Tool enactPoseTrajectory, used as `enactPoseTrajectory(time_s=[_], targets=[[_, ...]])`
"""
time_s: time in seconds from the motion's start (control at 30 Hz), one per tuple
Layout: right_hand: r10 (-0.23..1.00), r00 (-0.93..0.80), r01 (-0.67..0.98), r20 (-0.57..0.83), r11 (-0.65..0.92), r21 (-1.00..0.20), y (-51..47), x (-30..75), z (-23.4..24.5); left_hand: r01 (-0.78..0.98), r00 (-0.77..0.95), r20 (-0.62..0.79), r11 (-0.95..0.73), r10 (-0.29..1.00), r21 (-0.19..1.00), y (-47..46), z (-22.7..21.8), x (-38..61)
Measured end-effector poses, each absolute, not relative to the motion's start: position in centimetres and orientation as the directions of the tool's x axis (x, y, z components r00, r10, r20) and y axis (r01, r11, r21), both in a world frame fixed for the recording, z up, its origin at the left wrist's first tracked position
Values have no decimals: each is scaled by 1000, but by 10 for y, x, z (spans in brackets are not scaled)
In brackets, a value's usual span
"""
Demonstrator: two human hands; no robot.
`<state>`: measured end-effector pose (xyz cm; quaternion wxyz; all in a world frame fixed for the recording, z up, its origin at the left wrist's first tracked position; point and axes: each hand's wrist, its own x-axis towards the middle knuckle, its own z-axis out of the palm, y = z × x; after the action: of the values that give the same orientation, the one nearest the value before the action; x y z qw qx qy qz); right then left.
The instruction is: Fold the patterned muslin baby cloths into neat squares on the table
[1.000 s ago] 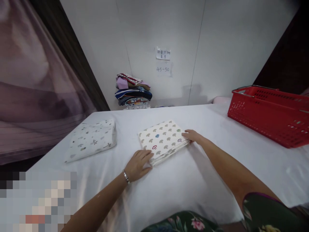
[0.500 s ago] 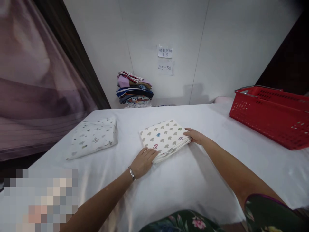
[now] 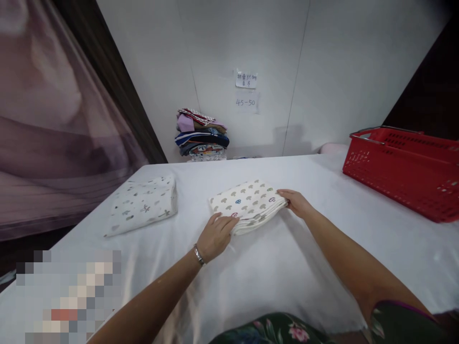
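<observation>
A folded cream cloth with a mushroom print lies in the middle of the white-covered table. My left hand grips its near left corner, thumb on top and fingers tucked under the edge. My right hand holds the cloth's right corner the same way. The cloth's near edge looks slightly raised off the table. A bracelet sits on my left wrist.
A second folded white cloth with small prints lies to the left. A red plastic basket stands at the right. A stack of folded colourful fabrics rests against the back wall under paper notes. A sheer curtain hangs left.
Both hands have closed onto the corners of the mushroom-print cloth, and its near edge has lifted a little. The view has shifted slightly.
</observation>
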<state>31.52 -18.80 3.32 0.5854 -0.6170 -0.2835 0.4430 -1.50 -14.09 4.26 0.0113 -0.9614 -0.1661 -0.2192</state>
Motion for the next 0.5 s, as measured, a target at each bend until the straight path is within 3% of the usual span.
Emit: enactPoseTrajectory(time_s=[0.13, 0.2, 0.27, 0.33, 0.4, 0.5], targets=[[855, 510, -143, -91, -20, -989, -195, 322, 58, 299, 776, 536, -942, 332, 151, -148, 65, -6], [851, 525, -103, 0, 64, -993, -196, 331, 82, 300, 699, 582, -910, 414, 288, -156, 82, 1], [862, 504, -57, 54, 96, -994, -191, 341, 113, 285, 591, 576, -814, 564, 506, -166, 100, 8], [883, 464, -2, 64, 74, -997, -179, 349, 146, 169, 484, 499, -636, 719, 753, -178, 115, 15], [899, 435, 80, 45, 11, -997, -159, 350, 175, -29, 423, 349, -373, 836, 927, -189, 123, 20], [915, 402, 241, 40, -63, -968, -118, 330, 193, -298, 414, 81, 51, 906, 953, -202, 118, 18]])
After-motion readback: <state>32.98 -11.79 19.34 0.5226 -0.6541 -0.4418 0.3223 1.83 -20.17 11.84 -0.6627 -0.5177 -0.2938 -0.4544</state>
